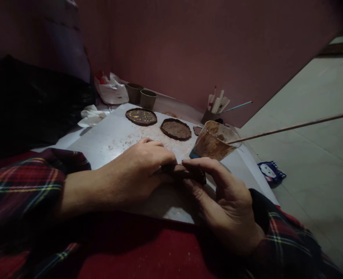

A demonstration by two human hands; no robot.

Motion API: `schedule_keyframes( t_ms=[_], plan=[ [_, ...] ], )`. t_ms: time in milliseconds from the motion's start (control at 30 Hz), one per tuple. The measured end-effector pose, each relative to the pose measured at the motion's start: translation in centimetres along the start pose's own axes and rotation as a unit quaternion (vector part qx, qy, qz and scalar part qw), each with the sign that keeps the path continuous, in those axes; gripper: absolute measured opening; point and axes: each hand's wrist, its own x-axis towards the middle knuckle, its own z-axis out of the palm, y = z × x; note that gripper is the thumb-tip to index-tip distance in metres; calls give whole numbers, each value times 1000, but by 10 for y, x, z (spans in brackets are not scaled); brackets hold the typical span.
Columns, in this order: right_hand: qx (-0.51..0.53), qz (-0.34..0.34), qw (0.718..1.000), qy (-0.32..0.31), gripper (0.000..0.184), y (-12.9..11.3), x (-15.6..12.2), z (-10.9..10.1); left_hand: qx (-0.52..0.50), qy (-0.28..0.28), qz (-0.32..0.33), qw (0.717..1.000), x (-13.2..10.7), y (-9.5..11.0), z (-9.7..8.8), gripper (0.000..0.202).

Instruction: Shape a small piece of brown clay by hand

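Note:
Both my hands meet over a small brown lump of clay on a grey work board. My left hand is curled, its fingers closed over the lump's left end. My right hand pinches the lump's right end between thumb and fingers. Two flat round clay discs lie farther back on the board: a yellow-dotted disc and a plain textured disc.
A clear plastic cup smeared with brown slip stands right of the discs, a long thin stick reaching out of it. Behind are two brown cups, a holder of tools, white rags and a plastic bag.

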Motion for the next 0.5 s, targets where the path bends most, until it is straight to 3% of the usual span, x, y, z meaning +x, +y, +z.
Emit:
schedule_keyframes(
  t_ms=[333,500],
  plan=[
    [1,4,1000,3,28,1,-1,0,-38,-2,-10,999,-2,-3,3,6],
    [11,39,999,17,35,4,-4,0,-46,12,-5,999,-3,-1,3,7]
  ],
)
